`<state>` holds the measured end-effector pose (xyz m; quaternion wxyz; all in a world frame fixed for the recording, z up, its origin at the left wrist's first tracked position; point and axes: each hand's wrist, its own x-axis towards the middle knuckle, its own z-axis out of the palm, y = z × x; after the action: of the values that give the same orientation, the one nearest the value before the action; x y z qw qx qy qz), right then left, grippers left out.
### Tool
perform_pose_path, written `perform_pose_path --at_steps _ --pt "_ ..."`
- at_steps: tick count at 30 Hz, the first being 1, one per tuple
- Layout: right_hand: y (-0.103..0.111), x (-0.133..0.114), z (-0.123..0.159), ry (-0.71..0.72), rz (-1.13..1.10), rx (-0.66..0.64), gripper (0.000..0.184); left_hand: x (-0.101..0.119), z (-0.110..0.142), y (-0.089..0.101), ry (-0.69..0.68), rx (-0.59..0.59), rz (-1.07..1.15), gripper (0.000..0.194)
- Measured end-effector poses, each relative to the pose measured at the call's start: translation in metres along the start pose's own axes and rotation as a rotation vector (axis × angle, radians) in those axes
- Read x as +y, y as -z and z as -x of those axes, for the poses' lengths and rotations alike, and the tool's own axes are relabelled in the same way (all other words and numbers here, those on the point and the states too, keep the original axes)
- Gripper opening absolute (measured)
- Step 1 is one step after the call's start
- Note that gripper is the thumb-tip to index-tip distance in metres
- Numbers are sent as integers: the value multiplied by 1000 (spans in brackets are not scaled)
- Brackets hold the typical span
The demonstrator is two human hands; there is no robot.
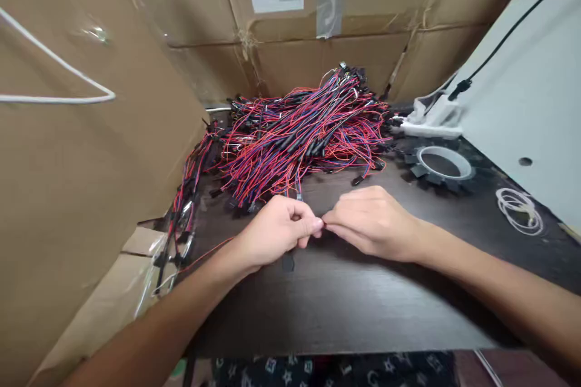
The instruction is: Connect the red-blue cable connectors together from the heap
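Note:
My left hand [276,231] and my right hand [372,221] meet fingertip to fingertip over the dark table [345,308]. Both are closed in a pinch on a thin red wire [209,252] with a small black connector; the wire trails left from my left hand. Just behind the hands lies a big pile of red, blue and black wires [299,130] with black connectors. A second bunch of wires [184,211] hangs over the table's left edge.
Cardboard boxes wall in the table: one large box [77,151] at the left, others [327,24] behind. A black toothed ring with a white inner rim [438,163] and a coil of white wire [520,210] lie at the right, below a grey panel [531,103].

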<state>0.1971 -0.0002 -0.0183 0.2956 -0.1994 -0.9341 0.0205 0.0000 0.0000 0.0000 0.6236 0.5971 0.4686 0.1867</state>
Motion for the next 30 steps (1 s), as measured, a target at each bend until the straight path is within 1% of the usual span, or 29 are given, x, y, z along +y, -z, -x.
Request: perform_pose_path --at_steps 4,10,15,19,23,25,28,30 --pt "-2 3 0 -45 -34 20 20 1 4 0 -31 25 -48 23" --pt "-4 9 3 -87 -157 -4 14 2 4 2 -10 16 -65 20" --pt "-3 15 2 -176 -269 12 10 3 3 5 -9 79 -53 16" --pt "0 19 0 -313 -350 -2 16 5 4 8 -21 108 -65 11" --pt "2 21 1 -439 -517 -11 24 7 5 11 -11 137 -79 10" --pt "4 21 1 -503 -607 -10 23 7 5 12 -14 151 -89 10" --pt "6 21 0 -636 -737 -19 16 7 5 13 -32 161 -102 10" --pt "7 21 -1 -734 -815 -43 17 7 4 12 -51 168 -107 11"
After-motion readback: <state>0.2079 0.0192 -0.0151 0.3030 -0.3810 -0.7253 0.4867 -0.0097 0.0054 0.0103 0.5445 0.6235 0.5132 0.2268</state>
